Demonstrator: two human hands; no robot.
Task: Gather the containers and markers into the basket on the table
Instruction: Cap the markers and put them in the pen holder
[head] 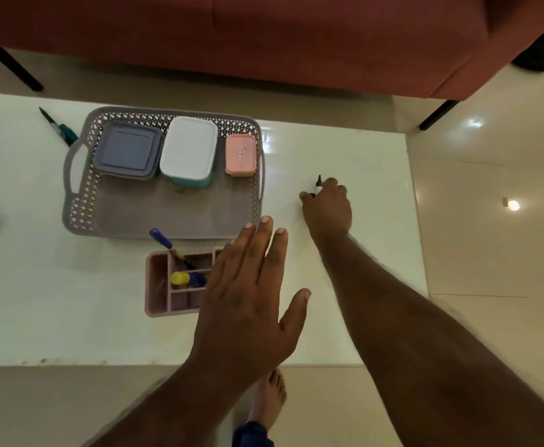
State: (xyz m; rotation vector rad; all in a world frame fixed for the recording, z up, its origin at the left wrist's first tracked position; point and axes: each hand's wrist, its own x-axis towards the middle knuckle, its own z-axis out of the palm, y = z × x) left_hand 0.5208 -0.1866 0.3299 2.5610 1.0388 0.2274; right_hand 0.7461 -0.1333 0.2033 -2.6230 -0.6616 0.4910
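Marker (318, 186), black-capped, lies on the table (361, 150) well right of the basket (80, 201), and my right hand (328, 204) has its fingers curled around it. My left hand (248, 295) hovers flat, fingers spread, holding nothing. Next, I judge: lift and carry it leftward into the basket's bare front half.

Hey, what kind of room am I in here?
Probably a home living room: a red sofa stands behind a low white table, over a glossy tiled floor, and a bare foot shows below.
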